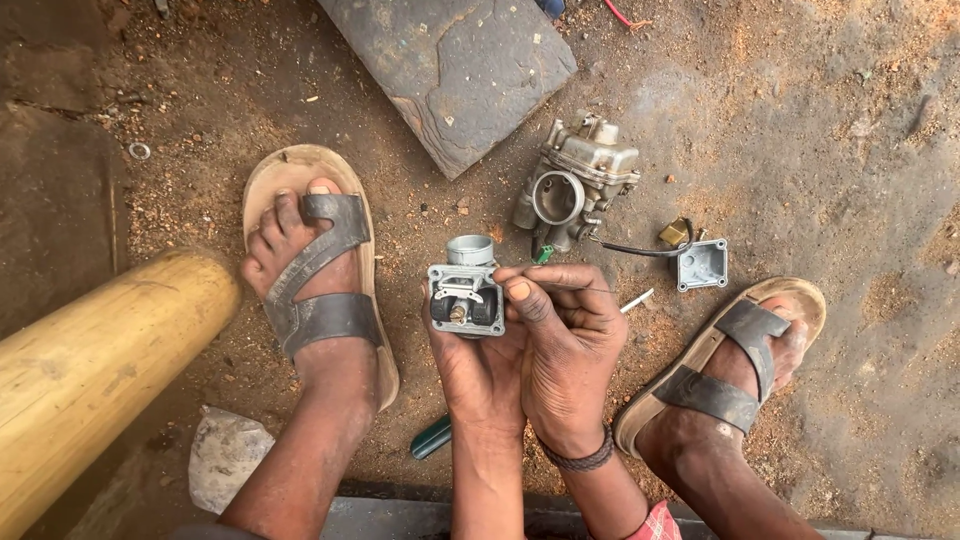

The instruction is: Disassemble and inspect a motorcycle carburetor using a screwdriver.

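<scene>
- Carburetor body (466,295), float side up, sits at centre frame, held above the dirt floor (840,150) between the person's feet so its underside faces the camera.
- Far left, a yellow bamboo pole (90,370) slants across the corner; a small metal washer (139,151) lies in the dirt above it, a crumpled pale rag (225,455) below.
- A left foot in a worn sandal (318,270) is planted flat, just beside the work.
- The left hand (475,375) cups the carburetor body from beneath, fingers closed around it to steady it.
- A green tool handle (432,437) lies on the ground behind that wrist.
- The right hand (565,345), a braided band at its wrist, pinches a thin wire (580,290), fingers closed on it, the tip seemingly aimed at the body's small passages.
- A flat stone slab (455,70) lies above; a second carburetor (575,185) rests by it on the dirt, within reach.
- A square metal cover (702,264) and a small brass part (675,233) lie set aside near the right sandal (735,365).
</scene>
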